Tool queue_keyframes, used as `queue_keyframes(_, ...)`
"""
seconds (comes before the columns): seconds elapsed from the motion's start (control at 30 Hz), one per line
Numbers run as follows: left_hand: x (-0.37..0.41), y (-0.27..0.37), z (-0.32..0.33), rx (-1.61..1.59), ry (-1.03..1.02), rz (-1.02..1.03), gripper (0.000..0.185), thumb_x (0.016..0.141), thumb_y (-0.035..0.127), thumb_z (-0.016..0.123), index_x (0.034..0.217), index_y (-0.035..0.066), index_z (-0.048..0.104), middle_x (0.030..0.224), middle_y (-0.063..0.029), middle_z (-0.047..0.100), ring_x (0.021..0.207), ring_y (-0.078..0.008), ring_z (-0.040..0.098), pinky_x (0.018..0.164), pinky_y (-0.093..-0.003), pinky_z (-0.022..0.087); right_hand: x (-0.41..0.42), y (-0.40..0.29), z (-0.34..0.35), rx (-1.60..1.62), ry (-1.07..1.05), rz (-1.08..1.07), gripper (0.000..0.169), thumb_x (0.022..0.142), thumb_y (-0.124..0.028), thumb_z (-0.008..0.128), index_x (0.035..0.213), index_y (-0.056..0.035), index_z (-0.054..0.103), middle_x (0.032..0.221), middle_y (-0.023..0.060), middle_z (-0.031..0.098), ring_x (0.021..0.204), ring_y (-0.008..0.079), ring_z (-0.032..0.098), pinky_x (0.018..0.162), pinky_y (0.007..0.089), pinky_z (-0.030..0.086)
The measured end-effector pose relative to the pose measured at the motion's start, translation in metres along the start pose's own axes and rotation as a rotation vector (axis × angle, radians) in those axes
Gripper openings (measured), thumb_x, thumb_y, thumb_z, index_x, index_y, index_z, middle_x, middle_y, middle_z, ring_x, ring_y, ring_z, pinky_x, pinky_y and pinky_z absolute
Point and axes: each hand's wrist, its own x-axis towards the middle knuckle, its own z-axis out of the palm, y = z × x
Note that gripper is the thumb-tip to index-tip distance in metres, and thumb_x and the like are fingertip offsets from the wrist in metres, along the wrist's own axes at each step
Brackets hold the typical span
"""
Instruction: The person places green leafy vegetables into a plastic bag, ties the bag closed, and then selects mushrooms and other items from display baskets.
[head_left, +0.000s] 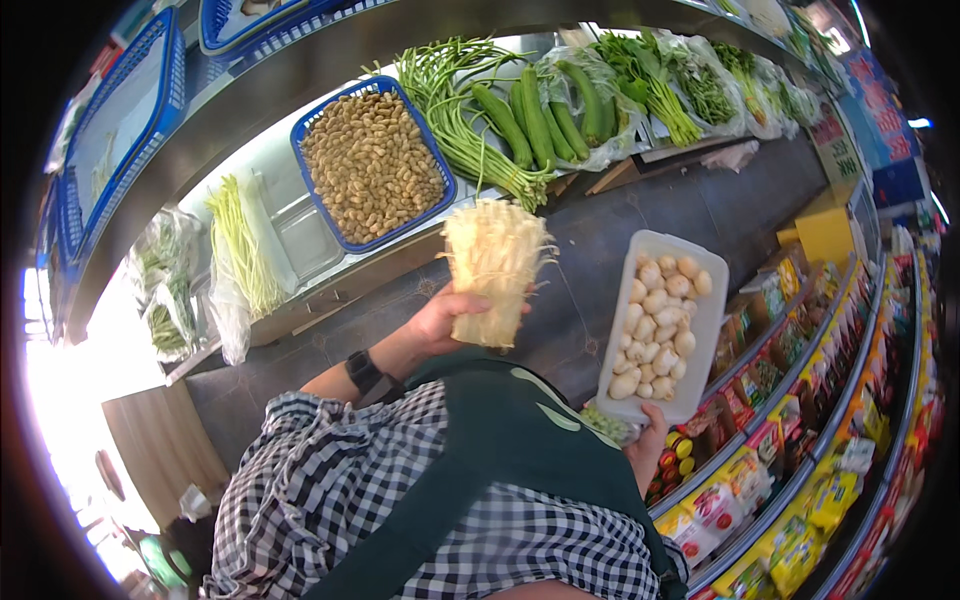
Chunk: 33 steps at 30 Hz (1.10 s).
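Note:
My left hand (442, 319), with a dark watch on the wrist, grips a bundle of enoki mushrooms (496, 262) by its lower part. The pale bundle stands up in front of my dark green apron (517, 420). To the right, my right hand (649, 442) holds the near end of a white plastic bin (709, 337). Inside the bin lies a layer of whitish button-like mushrooms (654, 322). Small green produce (606, 424) in clear plastic shows between the bin and the apron; whether my right hand also holds it I cannot tell.
Ahead runs a display shelf with a blue basket of peanuts (375, 165), long beans (465, 142), green gourds (536, 120) and bagged greens (705, 97). Yellowish-green stalks (244, 247) lie at left. Shelves of packaged snacks (795, 480) curve along the right. Dark floor tiles (592, 247) lie between.

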Motion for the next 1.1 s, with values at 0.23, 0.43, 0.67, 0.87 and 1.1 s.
queue_keyframes(0.23, 0.107, -0.032, 0.026, 0.019, -0.017, -0.041, 0.072, 0.081, 0.013, 0.065, 0.146, 0.002, 0.035, 0.138, -0.0169, 0.051, 0.118, -0.0299, 0.058, 0.095, -0.0454, 0.053, 0.078, -0.08, -0.025, 0.087, -0.011, 0.065, 0.055, 0.08, -0.014, 0.061, 0.131, -0.0003, 0.048, 0.123, 0.0157, 0.06, 0.111, 0.0328, 0.061, 0.1, 0.0456, 0.05)
queue_keyframes(0.43, 0.244, -0.049, 0.035, 0.004, -0.084, -0.085, 0.071, 0.082, 0.011, 0.066, 0.145, 0.001, 0.035, 0.137, -0.017, 0.051, 0.118, -0.0289, 0.058, 0.095, -0.0449, 0.054, 0.15, -0.16, -0.011, 0.149, 0.055, -0.027, 0.054, 0.079, -0.01, 0.06, 0.131, 0.0003, 0.049, 0.123, 0.0141, 0.06, 0.111, 0.0305, 0.06, 0.099, 0.0437, 0.049)
queue_keyframes(0.67, 0.432, -0.059, 0.11, -0.033, -0.203, -0.162, 0.073, 0.084, 0.009, 0.066, 0.147, 0.003, 0.032, 0.138, -0.0191, 0.051, 0.119, -0.03, 0.058, 0.096, -0.043, 0.053, 0.218, -0.281, -0.014, 0.08, 0.228, -0.055, 0.057, 0.08, -0.013, 0.059, 0.135, -0.0017, 0.047, 0.127, 0.0135, 0.059, 0.115, 0.0309, 0.059, 0.1, 0.0452, 0.048)
queue_keyframes(0.87, 0.557, -0.072, 0.149, 0.057, -0.244, -0.239, 0.074, 0.084, 0.007, 0.066, 0.149, 0.005, 0.03, 0.138, -0.0199, 0.051, 0.119, -0.0303, 0.059, 0.096, -0.0436, 0.053, 0.293, -0.34, -0.021, 0.202, 0.291, -0.073, 0.06, 0.08, -0.014, 0.059, 0.136, -0.0022, 0.046, 0.127, 0.0141, 0.059, 0.115, 0.032, 0.059, 0.099, 0.0457, 0.049)
queue_keyframes(1.1, 0.675, -0.132, 0.166, 0.029, -0.108, -0.214, 0.074, 0.083, 0.007, 0.066, 0.148, 0.004, 0.031, 0.137, -0.0192, 0.051, 0.118, -0.0302, 0.059, 0.095, -0.0446, 0.054, 0.439, -0.417, -0.082, 0.176, 0.25, -0.097, 0.06, 0.079, -0.011, 0.059, 0.137, -0.0007, 0.045, 0.128, 0.0142, 0.059, 0.115, 0.0318, 0.059, 0.099, 0.0448, 0.05)
